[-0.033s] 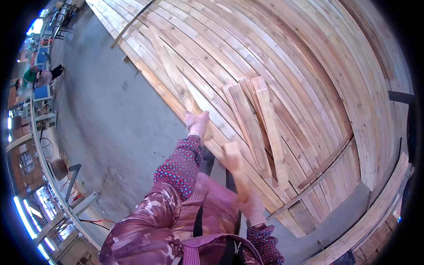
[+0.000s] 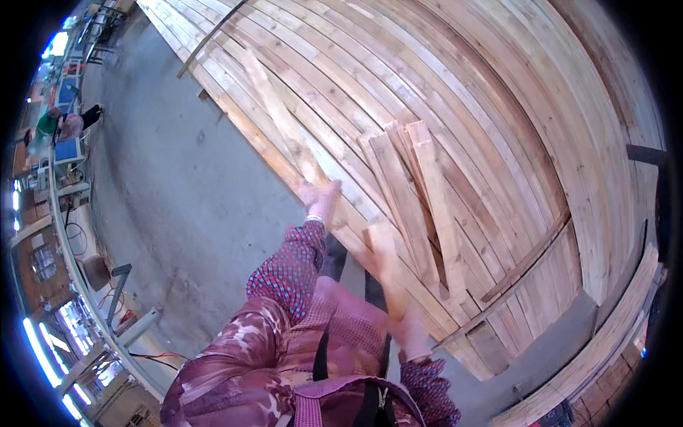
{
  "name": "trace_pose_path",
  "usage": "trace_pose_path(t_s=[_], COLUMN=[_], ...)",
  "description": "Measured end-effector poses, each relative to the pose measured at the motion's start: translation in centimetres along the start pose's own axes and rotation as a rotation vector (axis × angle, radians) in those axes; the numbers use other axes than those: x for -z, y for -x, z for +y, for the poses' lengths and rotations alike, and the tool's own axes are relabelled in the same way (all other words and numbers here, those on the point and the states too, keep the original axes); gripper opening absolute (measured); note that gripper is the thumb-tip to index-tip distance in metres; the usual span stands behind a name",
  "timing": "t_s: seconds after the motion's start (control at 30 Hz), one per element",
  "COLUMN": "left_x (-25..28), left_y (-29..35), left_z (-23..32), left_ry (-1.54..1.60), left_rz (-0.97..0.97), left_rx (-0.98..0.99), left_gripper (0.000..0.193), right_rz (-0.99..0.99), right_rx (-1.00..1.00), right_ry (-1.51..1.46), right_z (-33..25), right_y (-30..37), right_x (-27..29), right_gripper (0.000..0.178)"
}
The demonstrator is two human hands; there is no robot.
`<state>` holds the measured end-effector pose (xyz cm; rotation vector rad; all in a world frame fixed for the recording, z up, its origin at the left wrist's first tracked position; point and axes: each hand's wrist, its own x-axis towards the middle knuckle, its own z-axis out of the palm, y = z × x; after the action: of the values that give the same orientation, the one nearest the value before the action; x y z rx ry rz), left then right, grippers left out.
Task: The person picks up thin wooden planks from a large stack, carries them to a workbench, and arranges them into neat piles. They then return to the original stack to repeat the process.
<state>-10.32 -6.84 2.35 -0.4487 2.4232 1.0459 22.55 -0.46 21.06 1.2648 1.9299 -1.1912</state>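
My left hand (image 2: 321, 198) is closed around the near end of a narrow wooden board (image 2: 276, 110), which lies slanted over a wide layer of planks (image 2: 320, 78). Lower down, my right hand (image 2: 410, 334) grips a short wooden piece (image 2: 384, 252) by its lower end. The piece is smeared by motion, and its upper end overlaps the edge of the planks. I cannot tell whether it touches them. Right of it, several short boards (image 2: 437, 206) rest loosely on the layer, side by side and slightly fanned.
Thin wooden strips (image 2: 530, 256) cross the planks near both ends. Grey concrete floor (image 2: 178, 156) stretches along the left. Beyond it are a metal rail frame (image 2: 64, 235) and another person (image 2: 60, 124) far off. A curved-looking stack of boards (image 2: 590, 349) stands at the lower right.
The short piece in my right hand has shifted slightly up and to the right. My left hand and the narrow board have moved a little to the right.
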Motion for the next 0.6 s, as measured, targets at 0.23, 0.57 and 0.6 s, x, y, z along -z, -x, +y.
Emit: trace_pose_path(t_s=[0.23, 0.57, 0.6], left_x=[2.1, 2.6, 3.0], left_y=[11.4, 3.9, 2.0], left_z=[-4.5, -10.9, -6.8], left_ry=[0.057, 0.403, 0.255], left_rz=[-0.527, -0.612, -0.491], left_rx=[-0.045, 0.316, 0.15], left_gripper=[0.057, 0.058, 0.058], right_rz=[-0.047, -0.188, -0.2], right_rx=[0.168, 0.015, -0.002], right_ry=[-0.117, -0.152, -0.159], right_z=[-6.9, -10.0, -8.8], right_y=[-11.9, -15.1, -15.1], right_x=[-0.8, -2.7, -3.3], right_gripper=[0.059, 0.055, 0.055])
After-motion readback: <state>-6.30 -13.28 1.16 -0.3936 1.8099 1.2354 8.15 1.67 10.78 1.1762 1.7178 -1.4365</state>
